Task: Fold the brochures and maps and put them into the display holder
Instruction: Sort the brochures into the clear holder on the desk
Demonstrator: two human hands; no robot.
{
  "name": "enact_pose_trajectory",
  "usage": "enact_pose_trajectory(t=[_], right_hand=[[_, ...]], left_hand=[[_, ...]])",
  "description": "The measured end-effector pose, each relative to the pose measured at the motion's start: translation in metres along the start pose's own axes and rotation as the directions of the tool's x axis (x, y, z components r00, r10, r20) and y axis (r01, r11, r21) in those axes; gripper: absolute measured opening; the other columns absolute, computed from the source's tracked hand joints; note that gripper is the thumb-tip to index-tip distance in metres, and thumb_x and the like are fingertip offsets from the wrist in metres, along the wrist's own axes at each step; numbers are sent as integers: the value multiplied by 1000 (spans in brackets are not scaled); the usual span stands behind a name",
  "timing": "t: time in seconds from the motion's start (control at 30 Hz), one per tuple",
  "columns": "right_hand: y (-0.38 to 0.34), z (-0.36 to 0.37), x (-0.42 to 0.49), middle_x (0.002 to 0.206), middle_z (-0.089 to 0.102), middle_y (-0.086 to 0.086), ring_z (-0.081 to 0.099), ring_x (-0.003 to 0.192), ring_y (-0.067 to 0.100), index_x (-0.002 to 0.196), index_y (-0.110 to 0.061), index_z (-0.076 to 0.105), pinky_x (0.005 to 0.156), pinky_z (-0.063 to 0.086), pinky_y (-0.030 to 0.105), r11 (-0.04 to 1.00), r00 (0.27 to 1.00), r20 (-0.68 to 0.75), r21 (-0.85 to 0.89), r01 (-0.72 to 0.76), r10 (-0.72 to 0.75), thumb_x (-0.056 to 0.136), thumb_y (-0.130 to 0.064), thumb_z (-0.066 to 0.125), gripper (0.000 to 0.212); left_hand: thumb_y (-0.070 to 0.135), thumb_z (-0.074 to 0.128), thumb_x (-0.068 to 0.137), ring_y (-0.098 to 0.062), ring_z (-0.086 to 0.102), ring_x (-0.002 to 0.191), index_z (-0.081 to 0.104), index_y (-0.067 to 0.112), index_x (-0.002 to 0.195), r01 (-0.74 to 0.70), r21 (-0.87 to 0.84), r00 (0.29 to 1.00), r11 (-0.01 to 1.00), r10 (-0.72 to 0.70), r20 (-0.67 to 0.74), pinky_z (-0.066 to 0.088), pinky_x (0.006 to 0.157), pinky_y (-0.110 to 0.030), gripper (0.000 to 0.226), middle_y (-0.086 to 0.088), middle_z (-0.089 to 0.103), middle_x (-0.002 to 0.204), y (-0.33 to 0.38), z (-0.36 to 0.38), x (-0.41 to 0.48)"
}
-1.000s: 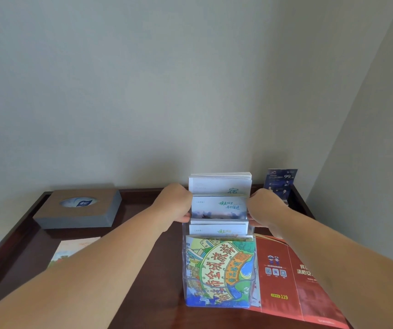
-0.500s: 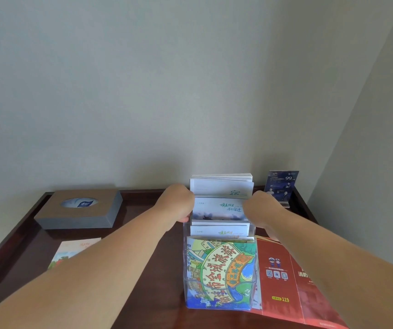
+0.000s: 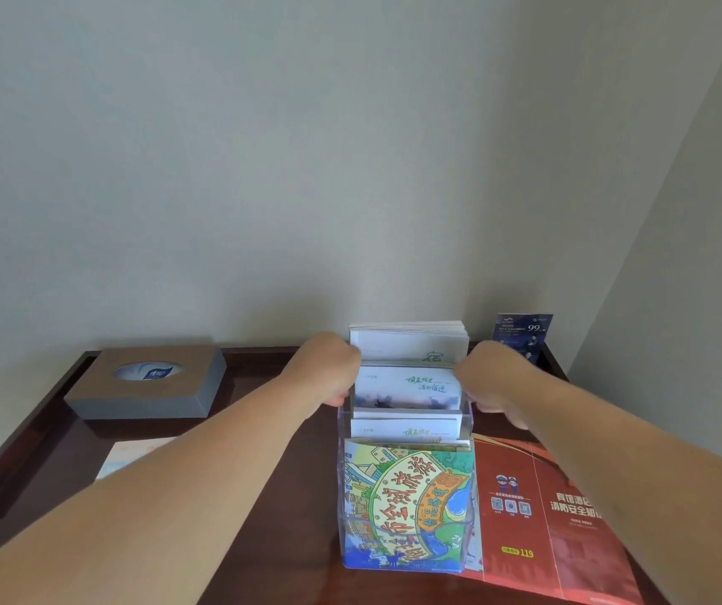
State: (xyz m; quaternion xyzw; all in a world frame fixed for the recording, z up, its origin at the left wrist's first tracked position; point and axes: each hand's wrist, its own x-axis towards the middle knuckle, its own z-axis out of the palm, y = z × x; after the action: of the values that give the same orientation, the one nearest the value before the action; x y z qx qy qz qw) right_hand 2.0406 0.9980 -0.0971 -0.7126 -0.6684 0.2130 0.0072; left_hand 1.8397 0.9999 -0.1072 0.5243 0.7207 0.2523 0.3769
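A clear acrylic stepped display holder [image 3: 343,430] stands on the dark wooden counter [image 3: 307,517], its four pockets rising away from the camera. The front pocket holds one upright cartoon map brochure [image 3: 407,504] with bold Chinese lettering running diagonally. The two middle pockets hold white brochures [image 3: 407,388] with green brush-style Chinese script, and the rear pocket holds a thick white stack [image 3: 409,342].

The left hand [image 3: 328,369] and right hand [image 3: 488,373], both curled, flank the holder's upper pockets. I cannot tell what they grip.

Right of the holder, one red leaflet [image 3: 521,517] lies flat, marked "119". Behind the holder to the right, one blue card [image 3: 523,334] reads "99". Left of the holder sits one grey tissue box [image 3: 149,390].
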Motion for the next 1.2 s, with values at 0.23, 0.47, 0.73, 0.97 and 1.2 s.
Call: enact_pose_trajectory(t=[0.23,0.47,0.73,0.97,1.2], right_hand=[[-42,-70,-17,119,63,18,59,108,36,115,-7,61,78,41,33,992,892,-452,103,66,-13,88,-12,47,31],[-182,-16,-49,112,66,10,59,106,29,109,-14,67,86,42,28,877,827,-392,93,471,-402,87,-24,51,29],[-287,179,-31,76,55,7,51,73,24,78,-12,58,68,45,29,933,930,267,322,163,-254,87,-18,49,14],[-314,290,-24,90,60,0,55,86,18,104,-13,61,76,48,33,760,838,539,508,-405,87,93,-27,52,20],[-326,307,-15,98,67,2,63,97,22,95,-20,59,85,52,43,624,807,571,576,-527,154,92,-32,52,14]], left_hand=[[24,49,95,-28,72,69,65,-3,99,21,-118,996,993,-31,-84,60,68,-35,31,-23,71,92,-23,-70,8],[16,47,90,-19,43,43,46,15,75,180,-44,981,983,-182,-70,34,50,-22,15,-8,43,58,-130,-143,10],[24,55,85,-28,54,53,53,11,67,287,142,957,948,-276,-89,48,57,-38,22,-9,50,59,-291,-192,10],[22,51,94,-17,36,48,35,15,57,364,186,932,913,-358,-63,25,52,-29,41,0,33,52,-375,-198,20],[12,54,92,-26,47,64,46,9,62,507,-84,859,858,-511,-42,58,80,-50,31,-8,41,60,-381,-188,41]])
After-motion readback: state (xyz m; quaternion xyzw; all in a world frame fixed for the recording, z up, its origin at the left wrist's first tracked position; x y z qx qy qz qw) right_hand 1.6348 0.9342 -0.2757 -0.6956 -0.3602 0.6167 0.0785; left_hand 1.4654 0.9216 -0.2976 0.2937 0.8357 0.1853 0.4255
